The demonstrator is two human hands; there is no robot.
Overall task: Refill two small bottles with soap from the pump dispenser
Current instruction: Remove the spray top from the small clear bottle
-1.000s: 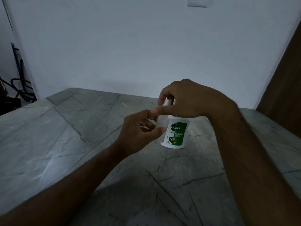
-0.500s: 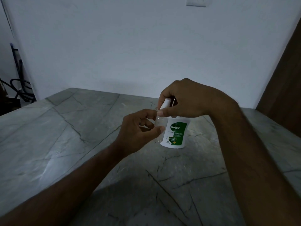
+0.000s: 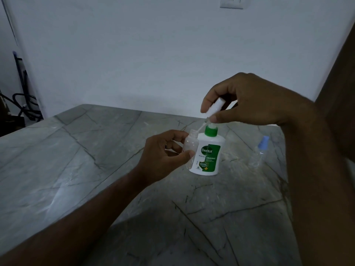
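Note:
My left hand (image 3: 165,152) grips a small clear bottle (image 3: 190,148) with an open neck, held against the left side of the Dettol pump dispenser (image 3: 208,152). The dispenser is white with a green label and green collar, and it stands on the marble table (image 3: 76,169). Above it, my right hand (image 3: 244,100) pinches a white spray cap (image 3: 216,107). The cap's thin tube slants down to the small bottle's mouth. A second small clear bottle (image 3: 258,152) with a blue cap stands to the right, partly behind my right forearm.
The grey veined marble top runs to a white wall behind. Dark cables and a stand (image 3: 23,96) sit off the table's far left corner. A brown wooden panel (image 3: 343,70) rises at the right. A wall switch plate (image 3: 231,1) is high up.
My right hand has risen from the small bottle's top, lifting the white cap and its tube out of the neck. The blue-capped bottle has come into sight on the right.

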